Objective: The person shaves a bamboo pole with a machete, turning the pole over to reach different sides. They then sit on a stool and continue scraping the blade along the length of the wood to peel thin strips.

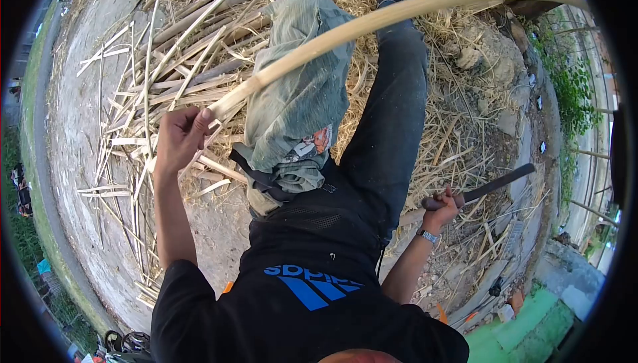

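Observation:
A long pale wooden strip (319, 45) arches from the left across my lap to the upper right. At its near end my left hand (182, 138) is closed round it, thumb on top. Under the strip a grey-green cloth (292, 97) covers one of my legs. Off to the right, my right hand (444, 209) grips the wooden handle of a long dark blade (498, 182), which points up and to the right, apart from the strip. A watch is on that wrist.
Split strips and sticks (193, 77) lie piled on the ground at the left and ahead. Shavings (452, 130) surround my legs. Rubble (498, 64) and green plants (575, 90) are at the right. A green surface (538, 326) shows at the lower right.

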Demonstrator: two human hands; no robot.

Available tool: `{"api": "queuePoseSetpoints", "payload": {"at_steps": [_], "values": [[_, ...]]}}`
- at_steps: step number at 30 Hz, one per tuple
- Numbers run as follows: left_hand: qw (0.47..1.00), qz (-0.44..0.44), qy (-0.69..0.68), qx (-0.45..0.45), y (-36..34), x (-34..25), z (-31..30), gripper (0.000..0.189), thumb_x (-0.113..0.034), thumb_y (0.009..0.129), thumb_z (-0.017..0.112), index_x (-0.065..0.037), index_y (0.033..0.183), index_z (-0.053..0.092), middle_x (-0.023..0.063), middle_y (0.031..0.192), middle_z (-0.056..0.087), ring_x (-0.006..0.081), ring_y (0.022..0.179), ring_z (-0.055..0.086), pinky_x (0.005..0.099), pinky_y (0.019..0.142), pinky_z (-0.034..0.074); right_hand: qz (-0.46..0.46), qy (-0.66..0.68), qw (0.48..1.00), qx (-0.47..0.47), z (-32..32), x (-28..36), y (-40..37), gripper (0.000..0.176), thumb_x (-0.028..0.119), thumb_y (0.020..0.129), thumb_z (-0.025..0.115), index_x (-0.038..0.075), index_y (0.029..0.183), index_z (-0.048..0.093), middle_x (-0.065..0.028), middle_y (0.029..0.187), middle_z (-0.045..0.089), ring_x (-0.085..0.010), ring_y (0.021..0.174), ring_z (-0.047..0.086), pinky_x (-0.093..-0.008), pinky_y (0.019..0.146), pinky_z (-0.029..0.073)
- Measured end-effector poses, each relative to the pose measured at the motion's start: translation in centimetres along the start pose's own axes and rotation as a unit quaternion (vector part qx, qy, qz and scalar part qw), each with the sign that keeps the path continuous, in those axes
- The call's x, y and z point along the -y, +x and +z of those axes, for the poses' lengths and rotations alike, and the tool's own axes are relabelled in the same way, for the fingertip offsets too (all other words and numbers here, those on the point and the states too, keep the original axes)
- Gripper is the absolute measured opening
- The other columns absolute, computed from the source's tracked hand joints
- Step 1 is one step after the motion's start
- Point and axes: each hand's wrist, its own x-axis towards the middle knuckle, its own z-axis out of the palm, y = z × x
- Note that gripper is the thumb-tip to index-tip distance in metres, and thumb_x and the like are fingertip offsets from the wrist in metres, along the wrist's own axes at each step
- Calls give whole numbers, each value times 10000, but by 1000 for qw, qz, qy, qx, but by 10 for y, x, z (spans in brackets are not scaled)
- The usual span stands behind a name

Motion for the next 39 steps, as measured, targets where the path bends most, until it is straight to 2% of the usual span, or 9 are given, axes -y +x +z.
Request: {"api": "queuePoseSetpoints", "payload": {"at_steps": [5, 8, 17, 22, 25, 30, 32, 36, 39], "values": [[997, -30, 66, -20, 7, -6, -6, 583, -484, 1008, 658, 18, 712, 678, -9, 520, 524, 61, 446, 464, 274, 435, 341, -112, 116, 935, 315, 60, 30, -35, 311, 99, 877, 546, 45, 1182, 526, -119, 888, 625, -170, 574, 545, -323, 583, 505], [991, -47, 123, -25, 7, -14, -13, 597, -504, 1002, 658, 19, 715, 685, 1, 503, 504, 73, 446, 424, 306, 451, 321, -173, 57, 907, 379, 124, 55, -73, 232, 115, 950, 553, 18, 1160, 527, -108, 855, 611, -133, 555, 520, -275, 547, 466], [980, -40, 189, -50, -1, -6, -46, 581, -498, 969, 700, 35, 740, 714, 26, 482, 465, 105, 480, 394, 340, 478, 302, -179, -329, 858, 351, 248, 82, -107, 290, 314, 1019, 652, 45, 916, 618, 12, 632, 557, -118, 535, 540, -283, 529, 433], [977, 11, 201, -63, 12, 8, -29, 605, -456, 997, 665, 11, 626, 561, -16, 507, 370, 79, 522, 316, 334, 488, 245, -298, -342, 816, 358, 259, 32, -114, 346, 329, 1016, 659, 5, 906, 610, -101, 615, 558, -247, 529, 556, -395, 529, 435], [978, 26, 201, -55, 21, 17, -24, 678, -546, 970, 681, 4, 587, 575, 0, 473, 355, 124, 484, 276, 376, 474, 225, -415, -421, 662, 460, 254, 48, -139, 321, 287, 996, 690, 1, 880, 602, -100, 563, 505, -249, 468, 515, -382, 498, 415], [979, 51, 183, -71, 31, 16, -10, 635, -501, 981, 688, 18, 630, 582, 12, 487, 341, 122, 499, 269, 372, 474, 224, -448, -374, 726, 364, 292, 51, -120, 349, 290, 999, 679, 4, 817, 594, -108, 585, 592, -263, 486, 594, -396, 493, 445], [978, 78, 173, -88, 35, -14, 4, 596, -459, 985, 699, 32, 663, 595, 21, 502, 342, 119, 512, 273, 370, 475, 230, -354, -408, 765, 352, 300, 44, -132, 347, 299, 1006, 662, 3, 834, 606, -125, 622, 644, -302, 516, 636, -412, 504, 466], [985, 54, 146, -74, 47, -45, 25, 552, -431, 991, 700, 35, 707, 620, 19, 517, 367, 114, 520, 288, 357, 480, 243, -392, -425, 633, 515, 278, 21, -173, 329, 303, 969, 697, 23, 834, 587, -133, 633, 645, -386, 604, 674, -447, 545, 513], [989, 49, 127, -60, 47, -44, 29, 469, -398, 1007, 686, 11, 784, 634, -14, 525, 396, 86, 518, 302, 323, 482, 243, -416, -403, 677, 454, 294, 43, -155, 317, 284, 966, 702, 37, 815, 573, -120, 637, 658, -371, 588, 670, -449, 532, 508]]}}
